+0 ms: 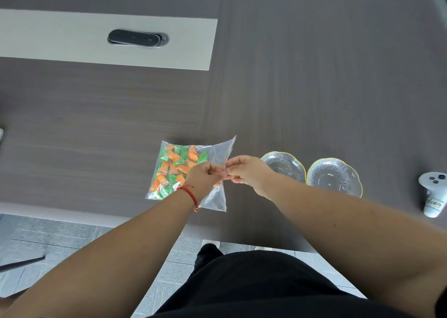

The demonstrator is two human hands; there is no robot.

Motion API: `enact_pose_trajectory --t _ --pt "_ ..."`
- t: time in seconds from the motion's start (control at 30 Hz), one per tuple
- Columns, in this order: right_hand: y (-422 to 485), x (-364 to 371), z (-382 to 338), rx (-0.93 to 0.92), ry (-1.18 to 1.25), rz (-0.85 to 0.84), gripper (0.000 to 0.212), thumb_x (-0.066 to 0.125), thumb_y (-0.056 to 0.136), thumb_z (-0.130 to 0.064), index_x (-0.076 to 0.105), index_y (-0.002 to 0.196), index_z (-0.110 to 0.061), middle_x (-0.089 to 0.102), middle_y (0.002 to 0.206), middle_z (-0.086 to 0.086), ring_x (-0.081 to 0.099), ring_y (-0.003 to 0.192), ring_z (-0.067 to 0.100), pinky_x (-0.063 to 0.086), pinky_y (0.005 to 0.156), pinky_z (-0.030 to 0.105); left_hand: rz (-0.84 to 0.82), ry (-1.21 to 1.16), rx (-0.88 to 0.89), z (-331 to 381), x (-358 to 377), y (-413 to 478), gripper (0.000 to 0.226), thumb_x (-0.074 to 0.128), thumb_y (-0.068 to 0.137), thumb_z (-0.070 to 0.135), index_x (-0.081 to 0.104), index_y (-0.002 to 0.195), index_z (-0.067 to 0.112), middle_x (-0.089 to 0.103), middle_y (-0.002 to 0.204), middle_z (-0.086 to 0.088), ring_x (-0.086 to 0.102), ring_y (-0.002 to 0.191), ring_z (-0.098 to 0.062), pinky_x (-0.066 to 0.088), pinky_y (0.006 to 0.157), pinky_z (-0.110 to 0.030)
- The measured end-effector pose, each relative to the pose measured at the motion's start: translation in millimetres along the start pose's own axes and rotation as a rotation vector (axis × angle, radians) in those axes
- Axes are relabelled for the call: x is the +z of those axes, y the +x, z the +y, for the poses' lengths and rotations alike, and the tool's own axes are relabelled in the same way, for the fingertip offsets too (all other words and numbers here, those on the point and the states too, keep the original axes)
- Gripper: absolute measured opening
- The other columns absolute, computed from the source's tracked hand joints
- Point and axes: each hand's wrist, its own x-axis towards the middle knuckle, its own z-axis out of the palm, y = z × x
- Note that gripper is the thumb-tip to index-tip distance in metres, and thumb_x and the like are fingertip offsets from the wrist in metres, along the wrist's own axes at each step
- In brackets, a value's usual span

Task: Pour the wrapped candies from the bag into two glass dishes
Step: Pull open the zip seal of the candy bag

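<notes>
A clear plastic bag [217, 153] lies on the dark wood table, its left half full of orange and green wrapped candies [176, 165]. My left hand [205, 176] and my right hand [246, 170] meet over the bag's right edge, each pinching the plastic at its opening. Two clear glass dishes with yellow rims stand to the right of the bag: the nearer dish [286, 165] is partly hidden by my right hand, the other dish [335, 176] sits beside it. Both dishes hold nothing.
A white handheld controller [434, 191] lies at the right edge of the table. A black cable hatch [136, 38] sits in the light strip at the back left. The table's front edge [96, 217] runs just below the bag, with tiled floor beneath.
</notes>
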Motion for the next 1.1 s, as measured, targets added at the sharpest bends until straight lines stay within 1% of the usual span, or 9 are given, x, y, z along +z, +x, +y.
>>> enact_pose_trajectory --t 0.2,0.4,0.47,0.57,0.67,0.8,0.93,1.0,1.1 --pt "-7 2 -6 -0.002 0.063 -0.066 0.018 0.063 0.085 0.002 0.065 0.092 -0.015 0.073 0.085 0.008 0.076 0.086 0.019 0.054 0.087 0.029 0.033 0.187 -0.001 5 -6 -2 0.013 0.062 0.085 0.022 0.066 0.073 0.022 0.065 0.076 -0.001 0.058 0.077 -0.018 0.052 0.082 -0.035" --pt "-8 4 -8 -0.014 0.049 -0.078 0.024 0.066 0.084 0.003 0.064 0.101 -0.014 0.071 0.075 0.003 0.076 0.082 0.019 0.054 0.074 0.022 0.010 0.387 0.072 8 -10 -3 0.020 0.051 0.089 0.020 0.070 0.092 0.011 0.061 0.073 0.006 0.051 0.063 -0.005 0.039 0.056 -0.019" --pt "-9 6 -9 -0.030 0.031 -0.066 0.028 0.065 0.085 0.002 0.062 0.109 -0.012 0.072 0.078 0.001 0.075 0.078 0.016 0.054 0.075 0.021 0.016 0.351 0.049 7 -10 -3 0.017 0.053 0.088 0.020 0.067 0.084 0.013 0.060 0.071 0.001 0.049 0.060 -0.011 0.044 0.058 -0.024" --pt "-10 10 -9 -0.064 0.023 -0.052 0.029 0.061 0.087 0.001 0.058 0.113 -0.012 0.069 0.079 0.000 0.073 0.083 0.020 0.053 0.075 0.021 0.036 0.184 -0.027 4 -8 -4 0.016 0.054 0.089 0.020 0.065 0.080 0.012 0.064 0.074 -0.004 0.053 0.072 -0.019 0.053 0.078 -0.038" --pt "-12 11 -10 -0.081 0.016 -0.048 0.030 0.059 0.087 0.003 0.057 0.112 -0.015 0.066 0.078 -0.001 0.069 0.077 0.015 0.052 0.067 0.013 -0.031 -0.062 -0.088 6 -6 -9 0.011 0.058 0.090 0.017 0.063 0.083 0.011 0.068 0.072 0.003 0.054 0.074 -0.018 0.050 0.074 -0.026" --pt "-12 9 -10 -0.053 -0.025 -0.041 0.032 0.059 0.084 0.000 0.060 0.108 -0.021 0.067 0.083 0.000 0.059 0.062 0.006 0.051 0.067 0.011 -0.107 0.040 0.006 5 -9 -10 0.013 0.073 0.079 0.016 0.064 0.082 0.023 0.069 0.085 0.002 0.064 0.082 -0.012 0.051 0.079 -0.024" --pt "-9 11 -8 -0.014 0.018 0.055 0.018 0.063 0.083 -0.005 0.056 0.095 -0.016 0.066 0.085 0.007 0.063 0.078 0.016 0.053 0.081 0.026 -0.014 0.107 -0.008 3 -9 -4 0.005 0.068 0.083 0.018 0.068 0.079 0.022 0.070 0.085 -0.007 0.063 0.079 -0.017 0.056 0.081 -0.030" --pt "-8 13 -9 0.026 0.019 0.115 0.013 0.063 0.087 -0.016 0.050 0.090 -0.014 0.062 0.078 0.005 0.062 0.077 0.017 0.053 0.078 0.028 0.001 0.002 -0.080 4 -9 -3 0.004 0.066 0.085 0.019 0.069 0.085 0.016 0.068 0.088 -0.011 0.062 0.083 -0.021 0.056 0.085 -0.035" --pt "-9 14 -8 0.122 -0.034 0.075 0.022 0.055 0.093 -0.039 0.055 0.091 -0.017 0.061 0.081 0.000 0.064 0.081 0.016 0.053 0.076 0.029 0.003 -0.073 -0.150 5 -8 -3 0.010 0.065 0.086 0.020 0.069 0.090 0.012 0.066 0.086 -0.008 0.061 0.084 -0.020 0.056 0.074 -0.027"
